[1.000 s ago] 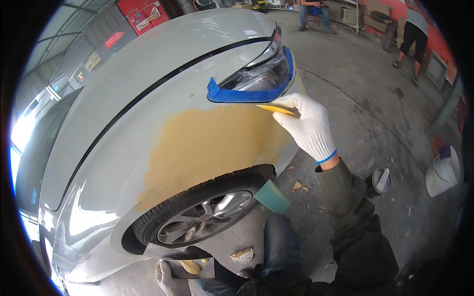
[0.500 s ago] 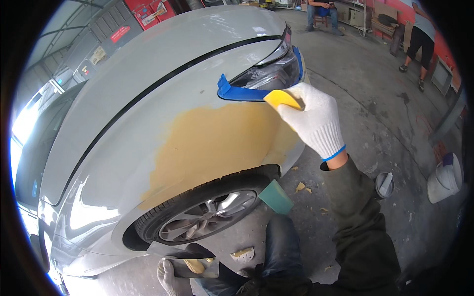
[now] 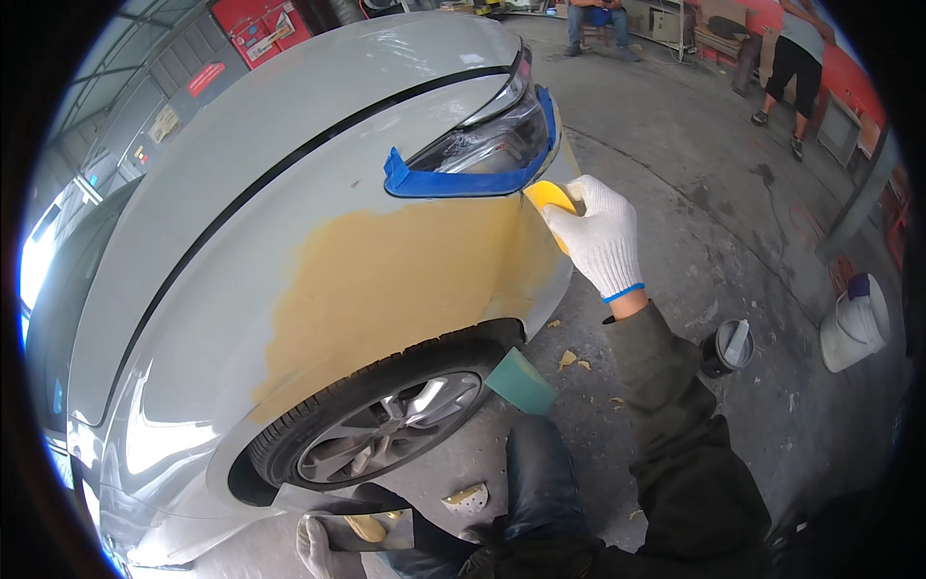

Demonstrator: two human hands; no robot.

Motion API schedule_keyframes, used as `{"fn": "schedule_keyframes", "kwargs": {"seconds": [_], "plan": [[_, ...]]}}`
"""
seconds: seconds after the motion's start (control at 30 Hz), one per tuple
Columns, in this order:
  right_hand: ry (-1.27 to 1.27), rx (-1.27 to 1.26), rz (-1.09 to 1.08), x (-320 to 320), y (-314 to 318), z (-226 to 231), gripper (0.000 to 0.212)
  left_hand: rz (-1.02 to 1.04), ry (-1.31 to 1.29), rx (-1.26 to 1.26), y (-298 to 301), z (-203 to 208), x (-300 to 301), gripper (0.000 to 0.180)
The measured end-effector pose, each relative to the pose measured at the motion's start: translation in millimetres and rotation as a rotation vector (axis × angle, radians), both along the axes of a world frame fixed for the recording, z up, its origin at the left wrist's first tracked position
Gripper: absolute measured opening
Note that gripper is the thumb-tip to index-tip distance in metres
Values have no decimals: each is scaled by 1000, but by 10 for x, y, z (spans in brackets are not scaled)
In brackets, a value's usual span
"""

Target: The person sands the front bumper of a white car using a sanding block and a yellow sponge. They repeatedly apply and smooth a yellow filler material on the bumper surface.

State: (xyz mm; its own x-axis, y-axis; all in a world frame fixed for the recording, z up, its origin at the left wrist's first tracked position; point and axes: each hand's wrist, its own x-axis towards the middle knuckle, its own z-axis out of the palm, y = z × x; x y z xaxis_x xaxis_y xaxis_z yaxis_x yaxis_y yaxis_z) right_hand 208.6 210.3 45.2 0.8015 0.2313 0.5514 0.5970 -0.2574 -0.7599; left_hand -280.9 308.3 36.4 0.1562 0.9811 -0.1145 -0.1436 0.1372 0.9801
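Note:
In a white knit glove, my right hand [image 3: 600,236] grips a yellow putty spreader [image 3: 552,205] by its edge. The spreader is at the car's front corner, just below the headlight [image 3: 492,145]; whether it touches the surface I cannot tell. Tan body filler [image 3: 386,275] covers the grey fender [image 3: 260,246] above the wheel arch. Blue masking tape [image 3: 463,183] borders the headlight. At the lower left my gloved left hand [image 3: 316,550] holds a flat grey metal plate [image 3: 395,531] level, with a dab of tan putty [image 3: 367,527] on it.
The front wheel [image 3: 395,425] is just beyond my knees. A green sheet [image 3: 522,382] leans by the tyre, and a half-round piece [image 3: 467,499] lies on the floor. To the right stand a dark tin [image 3: 725,348] and a white bucket [image 3: 855,326]. Two people are in the background.
My right hand with the spreader has moved from over the tape's lower edge to the corner below the headlight. The view has shifted slightly; my left hand still holds the plate.

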Motion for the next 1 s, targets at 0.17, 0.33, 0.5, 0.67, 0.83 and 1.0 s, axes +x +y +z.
{"fn": "schedule_keyframes", "kwargs": {"seconds": [0.17,0.33,0.5,0.67,0.83,1.0], "plan": [[12,-29,1,-65,67,52,23,29,-15,-22,7,-11,-5,21],[-14,-36,62,-166,106,164,24,-34,-9,-10,48,-63,-81,26],[-21,-62,129,-224,140,319,25,-32,-13,-14,83,-126,-121,28],[-19,-89,149,-281,199,432,27,-29,-15,-32,83,-126,-131,28],[-8,-37,169,-360,237,464,26,-21,-14,-39,87,-169,-187,26],[111,59,79,-332,137,429,23,-39,-26,-52,85,-143,-185,25]]}}
